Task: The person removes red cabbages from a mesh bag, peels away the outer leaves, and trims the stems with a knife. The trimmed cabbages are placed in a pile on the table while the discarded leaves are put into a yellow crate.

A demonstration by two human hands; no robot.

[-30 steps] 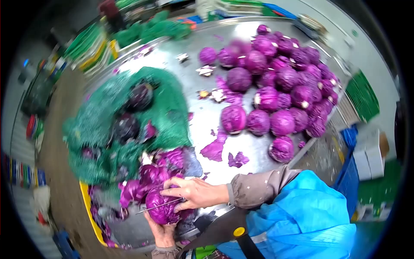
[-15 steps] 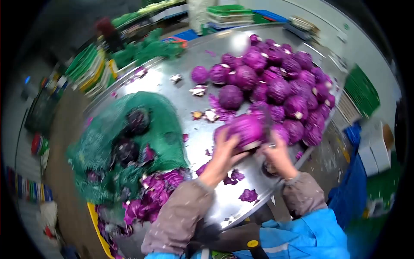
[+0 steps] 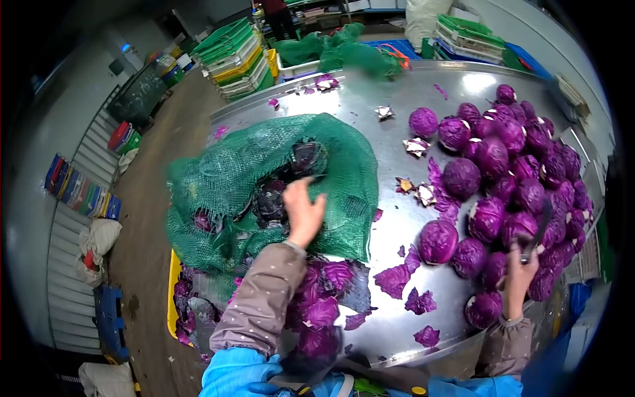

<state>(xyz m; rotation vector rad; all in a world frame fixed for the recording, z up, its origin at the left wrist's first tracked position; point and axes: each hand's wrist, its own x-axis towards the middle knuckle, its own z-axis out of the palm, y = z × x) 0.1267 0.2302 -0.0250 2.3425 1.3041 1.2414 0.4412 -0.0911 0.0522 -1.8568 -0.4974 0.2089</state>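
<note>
My left hand (image 3: 305, 210) reaches over the green mesh bag (image 3: 344, 152), thumb apart from the fingers. Its fingertips are right at a dark red cabbage (image 3: 271, 202) in the bag's opening. Another dark cabbage (image 3: 307, 157) lies just beyond, partly under the netting. My right hand (image 3: 520, 272) is closed around a knife (image 3: 546, 223), its dark blade pointing up and away, at the near side of the pile of peeled red cabbages (image 3: 529, 195). One peeled red cabbage (image 3: 438, 241) rests on the metal table (image 3: 390, 324) at the pile's left edge.
Loose purple leaves (image 3: 393, 281) and cut stem pieces (image 3: 425, 194) are scattered on the table. A yellow crate (image 3: 174, 291) holding leaves stands at the near left. Stacked crates (image 3: 235, 59) stand beyond the far left edge, and a person (image 3: 278, 16) is farther back.
The view has swung left. My left hand has let go of a peeled cabbage and moved left to the mesh bag. My right hand, with the knife, is now beside the pile.
</note>
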